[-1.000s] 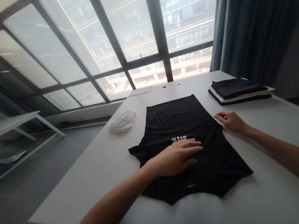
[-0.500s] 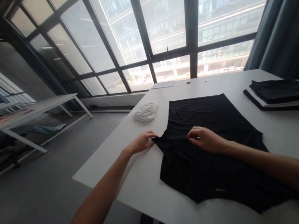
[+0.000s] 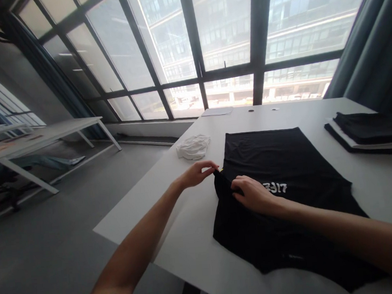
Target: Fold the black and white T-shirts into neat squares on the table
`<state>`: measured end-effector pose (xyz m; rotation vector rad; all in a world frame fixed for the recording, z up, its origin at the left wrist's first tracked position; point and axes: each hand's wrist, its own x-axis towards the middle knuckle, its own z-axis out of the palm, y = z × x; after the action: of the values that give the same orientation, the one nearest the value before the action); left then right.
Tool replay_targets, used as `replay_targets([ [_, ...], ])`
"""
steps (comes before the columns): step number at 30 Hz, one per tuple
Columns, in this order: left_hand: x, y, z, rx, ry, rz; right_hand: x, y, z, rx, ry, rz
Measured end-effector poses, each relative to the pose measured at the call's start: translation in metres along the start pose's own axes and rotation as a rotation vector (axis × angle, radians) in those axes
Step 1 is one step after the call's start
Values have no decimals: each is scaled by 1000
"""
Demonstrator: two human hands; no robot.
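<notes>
A black fabric garment (image 3: 266, 154) lies spread on the white table (image 3: 174, 213), with white handwritten digits (image 3: 276, 188) partly covered by my right hand. My left hand (image 3: 200, 172) pinches the garment's left edge and lifts it a little, beside a small yellow bit (image 3: 221, 169). Just to the right, my right hand (image 3: 252, 194) has its fingers closed on a fold of the same cloth. Along the near side the garment has a curved cut, and a small pale mark shows there.
A crumpled white cloth (image 3: 193, 147) sits near the table's left edge. Folded black and white fabric (image 3: 371, 130) is stacked at the right. At the back are a white sheet (image 3: 216, 111) and tall windows. Another table (image 3: 49, 133) stands to the left, with a person's leg below it.
My left hand has moved right and slightly up with the garment's edge. My right hand has shifted left onto the cloth near it, and the white digits have come into view.
</notes>
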<state>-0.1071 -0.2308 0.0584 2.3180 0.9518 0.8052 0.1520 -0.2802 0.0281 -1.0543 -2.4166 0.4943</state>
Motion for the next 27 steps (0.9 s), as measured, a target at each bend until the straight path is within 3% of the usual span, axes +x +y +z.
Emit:
replay_targets([
  [6,6,4,-1,18,-32,-43,-17,-14,-10,313,31,93],
  [11,3,-3,-5,23,-35,-56,-23,-27,0,500,61,116],
  [15,22,-4,0,15,-29,-70,-21,-29,3,652,104,200],
  [18,45,-7,13,8,-61,-73,-21,-20,-5,729,110,303],
  [21,62,-14,30,-1,-136,-61,-21,1,-13,641,164,382],
  [24,67,-23,45,43,-192,-80,-22,26,-13,510,217,438],
  [27,63,-32,53,87,-196,-100,-24,46,-6,447,163,473],
])
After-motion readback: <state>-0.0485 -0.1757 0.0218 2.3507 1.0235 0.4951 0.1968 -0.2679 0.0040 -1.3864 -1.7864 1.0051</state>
